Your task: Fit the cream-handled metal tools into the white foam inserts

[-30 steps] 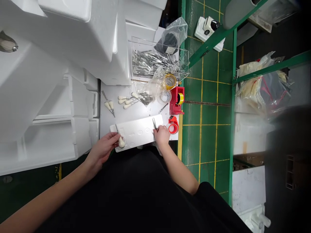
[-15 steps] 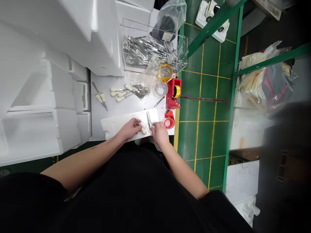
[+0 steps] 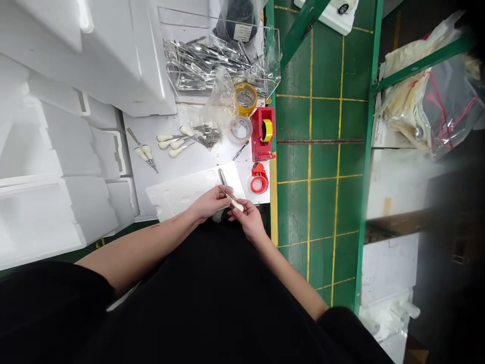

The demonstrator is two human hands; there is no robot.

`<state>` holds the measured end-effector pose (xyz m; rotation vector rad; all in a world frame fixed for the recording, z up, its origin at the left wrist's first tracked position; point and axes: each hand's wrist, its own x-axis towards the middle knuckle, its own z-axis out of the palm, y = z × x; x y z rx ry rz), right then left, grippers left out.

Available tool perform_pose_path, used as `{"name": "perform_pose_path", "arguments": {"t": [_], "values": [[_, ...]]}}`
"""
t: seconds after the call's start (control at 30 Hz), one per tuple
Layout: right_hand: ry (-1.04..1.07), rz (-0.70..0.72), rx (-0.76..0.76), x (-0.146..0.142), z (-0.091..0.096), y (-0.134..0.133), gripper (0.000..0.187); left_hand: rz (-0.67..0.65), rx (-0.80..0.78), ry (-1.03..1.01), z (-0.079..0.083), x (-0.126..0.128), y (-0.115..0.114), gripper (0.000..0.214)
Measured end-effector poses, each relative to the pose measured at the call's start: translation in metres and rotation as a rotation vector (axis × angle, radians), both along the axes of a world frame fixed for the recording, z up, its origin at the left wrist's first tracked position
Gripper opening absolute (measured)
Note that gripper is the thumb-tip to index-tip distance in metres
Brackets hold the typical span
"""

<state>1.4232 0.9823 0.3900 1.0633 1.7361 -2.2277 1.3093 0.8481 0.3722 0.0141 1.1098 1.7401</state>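
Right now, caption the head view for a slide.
Left hand and right hand hold a cream-handled tool over white board.

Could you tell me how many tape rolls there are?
4: a yellow roll, a clear roll, another yellow roll in the red dispenser, and a roll in the small orange dispenser. More could be hidden under the plastic.
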Motion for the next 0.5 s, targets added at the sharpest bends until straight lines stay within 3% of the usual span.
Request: {"name": "perform_pose_path", "arguments": {"t": [0.1,0.17,0.3,0.37,0.5], "values": [[0.021,-0.096,-0.217,0.002,0.004,-0.001,0.038,-0.104,-0.026,0.141,-0.002,-0.009,-0.003,0.033],[0.025,-0.163,-0.283,0.005,0.005,0.001,0.036,-0.247,-0.12,0.378,-0.004,-0.021,-0.003,0.034],[0.021,-0.293,-0.247,0.013,0.002,0.012,0.031,-0.454,-0.301,0.838,-0.013,-0.054,0.002,0.015],[0.014,-0.323,-0.206,0.017,0.0,0.02,0.031,-0.515,-0.283,0.888,-0.018,-0.067,0.008,0.001],[0.009,-0.332,-0.176,0.02,-0.001,0.028,0.031,-0.628,-0.251,0.931,-0.028,-0.074,0.028,0.018]]}}
